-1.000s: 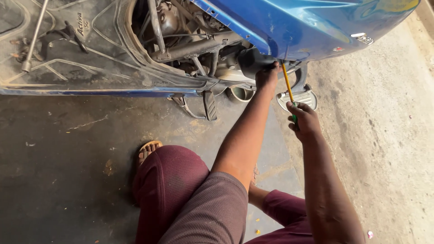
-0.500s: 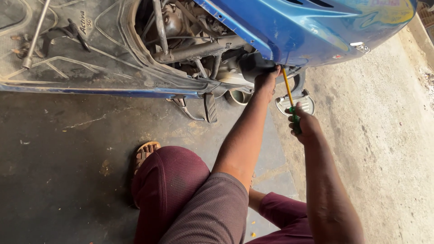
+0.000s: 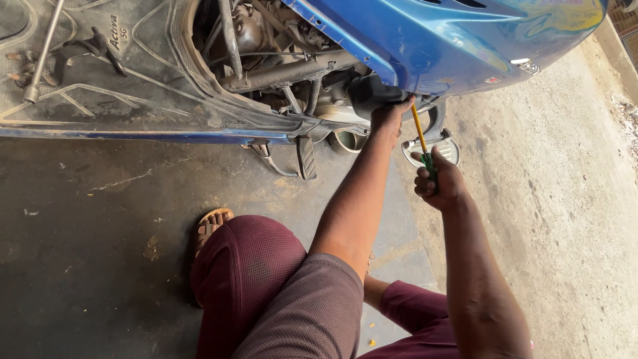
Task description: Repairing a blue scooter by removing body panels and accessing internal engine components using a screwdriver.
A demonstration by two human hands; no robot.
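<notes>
Now right hand (image 3: 440, 183) grip closed on screwdriver (image 3: 423, 147).

Arms: bare to the shoulder, no watch or rings seen | shirt (image 3: 312, 312): grey-brown fine mesh knit, short-sleeved | trousers (image 3: 249, 266): maroon, same fine weave | sandal (image 3: 209, 226): tan, open-toed, worn on one foot
</notes>
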